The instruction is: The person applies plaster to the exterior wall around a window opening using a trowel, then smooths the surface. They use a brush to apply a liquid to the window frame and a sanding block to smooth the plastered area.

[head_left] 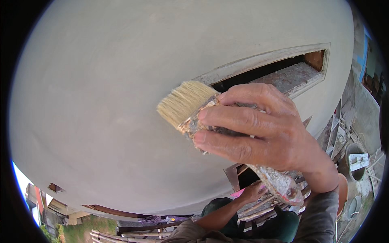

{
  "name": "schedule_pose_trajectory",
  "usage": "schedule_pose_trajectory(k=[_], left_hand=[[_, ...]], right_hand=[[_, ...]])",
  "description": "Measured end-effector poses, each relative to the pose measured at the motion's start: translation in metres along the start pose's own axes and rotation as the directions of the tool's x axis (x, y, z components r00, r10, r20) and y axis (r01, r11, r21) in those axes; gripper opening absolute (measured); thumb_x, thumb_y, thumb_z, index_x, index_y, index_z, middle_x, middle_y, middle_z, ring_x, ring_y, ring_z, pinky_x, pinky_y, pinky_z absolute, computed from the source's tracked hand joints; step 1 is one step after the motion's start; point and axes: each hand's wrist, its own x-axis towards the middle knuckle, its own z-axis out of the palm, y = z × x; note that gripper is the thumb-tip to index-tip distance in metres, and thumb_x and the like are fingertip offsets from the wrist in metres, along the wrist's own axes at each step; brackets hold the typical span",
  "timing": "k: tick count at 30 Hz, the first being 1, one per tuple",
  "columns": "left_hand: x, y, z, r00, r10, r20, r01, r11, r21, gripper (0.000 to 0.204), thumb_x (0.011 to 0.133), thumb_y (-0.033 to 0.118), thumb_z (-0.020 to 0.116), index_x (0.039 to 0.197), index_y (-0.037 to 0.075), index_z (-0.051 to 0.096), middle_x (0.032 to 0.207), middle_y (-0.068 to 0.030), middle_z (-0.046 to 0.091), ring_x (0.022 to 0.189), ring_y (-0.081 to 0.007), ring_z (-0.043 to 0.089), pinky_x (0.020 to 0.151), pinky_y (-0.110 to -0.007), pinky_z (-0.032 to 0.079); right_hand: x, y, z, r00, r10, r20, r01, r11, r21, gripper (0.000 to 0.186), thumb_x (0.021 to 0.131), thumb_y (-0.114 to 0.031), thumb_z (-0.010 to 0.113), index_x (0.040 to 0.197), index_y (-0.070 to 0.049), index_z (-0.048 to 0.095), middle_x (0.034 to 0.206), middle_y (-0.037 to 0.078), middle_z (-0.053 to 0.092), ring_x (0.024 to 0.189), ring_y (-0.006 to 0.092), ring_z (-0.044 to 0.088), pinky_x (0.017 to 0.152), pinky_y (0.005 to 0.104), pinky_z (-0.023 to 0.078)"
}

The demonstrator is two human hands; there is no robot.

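My right hand (259, 125) grips a wide paintbrush (188, 103) by its crusted ferrule, the fingers laid across it. The pale bristles point up and left, in front of a smooth grey plastered wall (101, 101); I cannot tell whether they touch it. Below my wrist the brush's splattered handle (277, 184) hangs out, a hole near its end. My left hand (253, 192) is lower down, beside a pink item (237, 194) and partly behind the handle. Its fingers are hidden, so what it holds does not show.
A framed opening (289, 75) with a dusty ledge cuts into the wall at upper right. Bamboo poles (121, 237) run below, near my legs. At right, far down, lie a dark bucket (356, 162), a pale pail (351, 207) and scattered boards. Grass (91, 229) shows at lower left.
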Motion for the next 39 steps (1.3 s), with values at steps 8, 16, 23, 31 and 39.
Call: schedule_pose_trajectory(k=[8, 16, 23, 31, 39], left_hand=[[-0.004, 0.005, -0.015, 0.997, -0.053, -0.064, 0.049, 0.997, -0.051, 0.047, 0.098, 0.039, 0.055, 0.131, 0.005, 0.051, 0.135, -0.0166, 0.052, 0.115, -0.0357, 0.059, 0.097, -0.043, 0.049], [-0.005, 0.000, -0.016, 0.996, -0.009, -0.087, -0.001, 0.994, -0.114, 0.042, 0.095, 0.034, 0.058, 0.126, 0.006, 0.054, 0.129, -0.0169, 0.056, 0.114, -0.0363, 0.060, 0.094, -0.043, 0.050], [-0.017, -0.002, -0.030, 0.993, -0.113, -0.030, 0.112, 0.994, -0.019, 0.050, 0.097, 0.042, 0.055, 0.131, 0.005, 0.052, 0.139, -0.0159, 0.051, 0.115, -0.0338, 0.061, 0.096, -0.042, 0.049], [-0.011, 0.007, -0.030, 0.997, -0.042, -0.057, 0.041, 0.999, -0.030, 0.043, 0.096, 0.038, 0.056, 0.125, 0.005, 0.055, 0.132, -0.0161, 0.055, 0.116, -0.0353, 0.059, 0.097, -0.044, 0.048], [-0.026, 0.012, -0.045, 0.991, -0.077, -0.107, 0.079, 0.997, 0.013, 0.042, 0.096, 0.037, 0.057, 0.122, 0.005, 0.056, 0.131, -0.0158, 0.056, 0.115, -0.0350, 0.059, 0.096, -0.045, 0.049]], right_hand=[[-0.056, 0.051, -0.059, 0.995, 0.099, -0.033, -0.104, 0.919, -0.381, 0.048, 0.063, 0.004, 0.079, 0.108, -0.009, 0.069, 0.109, 0.007, 0.069, 0.102, 0.0282, 0.063, 0.085, 0.0379, 0.054], [-0.006, 0.003, -0.012, 1.000, 0.004, 0.028, -0.001, 0.995, -0.103, 0.045, 0.064, -0.009, 0.080, 0.107, -0.018, 0.072, 0.112, 0.001, 0.068, 0.100, 0.0256, 0.062, 0.084, 0.0371, 0.054], [-0.071, 0.068, -0.084, 0.971, 0.235, 0.045, -0.193, 0.882, -0.430, 0.038, 0.078, -0.001, 0.070, 0.116, -0.008, 0.069, 0.117, 0.011, 0.067, 0.106, 0.0295, 0.063, 0.092, 0.0384, 0.051], [-0.079, 0.001, -0.029, 0.806, 0.514, -0.295, -0.557, 0.827, -0.079, 0.053, 0.088, -0.020, 0.074, 0.130, 0.007, 0.057, 0.119, 0.018, 0.065, 0.108, 0.0213, 0.062, 0.092, 0.0338, 0.049], [-0.015, -0.017, 0.062, 0.886, 0.182, -0.426, -0.185, 0.982, 0.035, 0.052, 0.088, -0.015, 0.073, 0.129, 0.011, 0.053, 0.109, 0.022, 0.066, 0.098, 0.0255, 0.066, 0.085, 0.0349, 0.052]])
